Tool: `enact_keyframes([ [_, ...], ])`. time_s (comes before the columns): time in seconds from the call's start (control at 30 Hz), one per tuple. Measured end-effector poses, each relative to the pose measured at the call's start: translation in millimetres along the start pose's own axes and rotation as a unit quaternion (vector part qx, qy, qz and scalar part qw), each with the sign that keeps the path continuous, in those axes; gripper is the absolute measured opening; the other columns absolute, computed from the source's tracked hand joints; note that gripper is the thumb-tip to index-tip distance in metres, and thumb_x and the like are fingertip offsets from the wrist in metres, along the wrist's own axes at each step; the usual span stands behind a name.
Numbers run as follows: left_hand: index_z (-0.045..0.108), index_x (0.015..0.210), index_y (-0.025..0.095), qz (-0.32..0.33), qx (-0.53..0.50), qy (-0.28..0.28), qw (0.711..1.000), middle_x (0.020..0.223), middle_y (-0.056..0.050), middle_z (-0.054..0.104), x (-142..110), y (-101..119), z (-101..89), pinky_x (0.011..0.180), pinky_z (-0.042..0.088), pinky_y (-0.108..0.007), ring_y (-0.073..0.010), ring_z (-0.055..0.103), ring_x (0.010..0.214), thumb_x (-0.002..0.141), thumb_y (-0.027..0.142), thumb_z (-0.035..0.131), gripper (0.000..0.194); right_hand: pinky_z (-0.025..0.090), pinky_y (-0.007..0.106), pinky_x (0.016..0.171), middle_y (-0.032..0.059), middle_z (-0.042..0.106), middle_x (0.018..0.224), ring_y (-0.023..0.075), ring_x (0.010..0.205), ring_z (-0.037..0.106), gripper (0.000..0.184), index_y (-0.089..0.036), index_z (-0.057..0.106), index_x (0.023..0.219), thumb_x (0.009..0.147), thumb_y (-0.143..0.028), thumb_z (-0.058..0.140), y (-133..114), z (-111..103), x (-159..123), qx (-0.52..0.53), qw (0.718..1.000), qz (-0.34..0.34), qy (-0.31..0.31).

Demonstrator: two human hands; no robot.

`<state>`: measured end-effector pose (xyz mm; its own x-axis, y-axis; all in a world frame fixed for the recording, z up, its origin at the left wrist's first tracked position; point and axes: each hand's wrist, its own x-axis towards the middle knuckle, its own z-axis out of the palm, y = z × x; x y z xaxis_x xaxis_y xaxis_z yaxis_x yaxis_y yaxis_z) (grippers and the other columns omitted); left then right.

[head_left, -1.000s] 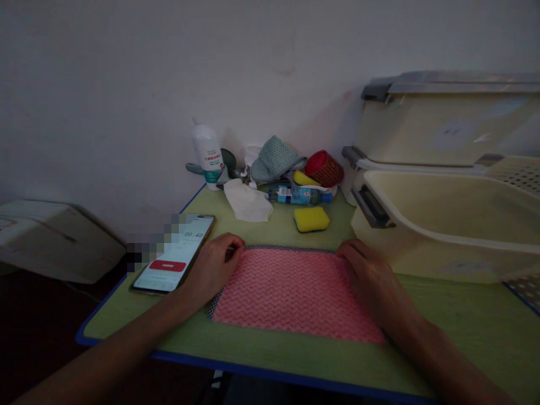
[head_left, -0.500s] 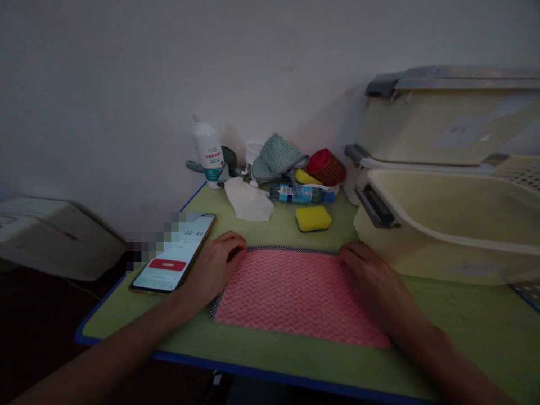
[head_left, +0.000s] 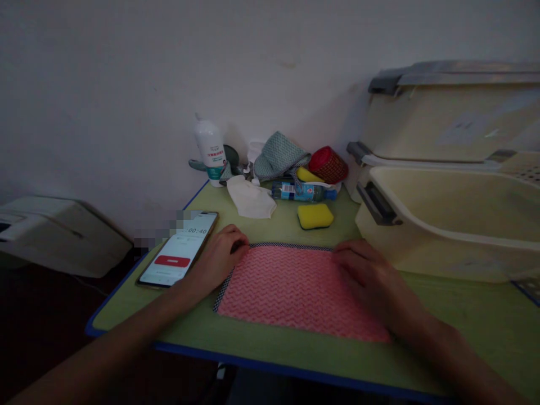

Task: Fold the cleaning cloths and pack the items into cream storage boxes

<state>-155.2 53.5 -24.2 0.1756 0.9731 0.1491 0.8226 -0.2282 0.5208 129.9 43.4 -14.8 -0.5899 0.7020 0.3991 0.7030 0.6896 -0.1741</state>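
Note:
A pink cloth [head_left: 287, 289] with a wavy pattern and a dark checked border lies spread flat on the green table [head_left: 194, 334]. At its far left corner my left hand [head_left: 221, 253] is closed, thumb and fingers pinched together on the edge. My right hand [head_left: 371, 275] is over the cloth's far right part, its fingers stretched out and pointing left; it hides that corner and much of the right edge. Whether those fingers press on the fabric is hard to see. Beside my left wrist lies a phone [head_left: 179, 253] with a lit timer screen.
A yellow sponge [head_left: 315, 216] sits beyond the cloth. Behind it are a small labelled bottle [head_left: 301, 192], a white cloth piece [head_left: 251, 198], a grey-green cloth [head_left: 279, 154], a red roll [head_left: 328, 165] and a white bottle [head_left: 210, 149]. Cream storage bins [head_left: 439, 253] stand at the right.
My right hand has shifted slightly left over the cloth, its fingers now reaching further in from the corner. My left hand keeps its hold on the far left corner. The view has tilted slightly.

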Motion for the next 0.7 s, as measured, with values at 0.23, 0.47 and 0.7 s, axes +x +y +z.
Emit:
enact_keyframes([
  [0.23, 0.062, 0.054, 0.017, 0.009, 0.017, -0.138, 0.99, 0.053, 0.002, 0.06, 42.5, 4.1, -19.9, 0.053, 0.039, -0.023, -0.0145, 0.055, 0.053, 0.058, 0.009, 0.059, 0.01, 0.043, 0.027, 0.073, 0.0048, 0.061, 0.087, 0.0165, 0.083, 0.056, 0.011, -0.016, 0.058, 0.081, 0.084, -0.009, 0.049, -53.6, -8.5, 31.9, 0.097, 0.959, -0.136, -0.228],
  [0.47, 0.065, 0.059, 0.019, 0.022, 0.006, -0.172, 0.985, 0.057, 0.002, 0.065, 46.6, -0.3, -20.9, 0.052, 0.041, -0.02, -0.0141, 0.058, 0.055, 0.058, 0.015, 0.057, 0.009, 0.04, 0.022, 0.067, 0.0029, 0.06, 0.08, 0.0131, 0.073, 0.054, 0.008, -0.014, 0.058, 0.079, 0.08, -0.007, 0.053, -62.8, 21.9, 43.7, 0.228, 0.942, -0.068, -0.239],
  [0.7, 0.066, 0.066, 0.018, 0.03, 0.005, -0.169, 0.985, 0.064, -0.001, 0.066, 39.4, -3.9, -18.4, 0.053, 0.039, -0.021, -0.0149, 0.058, 0.058, 0.067, 0.016, 0.051, 0.015, 0.039, 0.026, 0.071, 0.0049, 0.06, 0.083, 0.0149, 0.075, 0.051, 0.014, -0.013, 0.055, 0.076, 0.079, -0.002, 0.047, -71.8, 28.6, 33.2, 0.202, 0.953, -0.007, -0.225],
])
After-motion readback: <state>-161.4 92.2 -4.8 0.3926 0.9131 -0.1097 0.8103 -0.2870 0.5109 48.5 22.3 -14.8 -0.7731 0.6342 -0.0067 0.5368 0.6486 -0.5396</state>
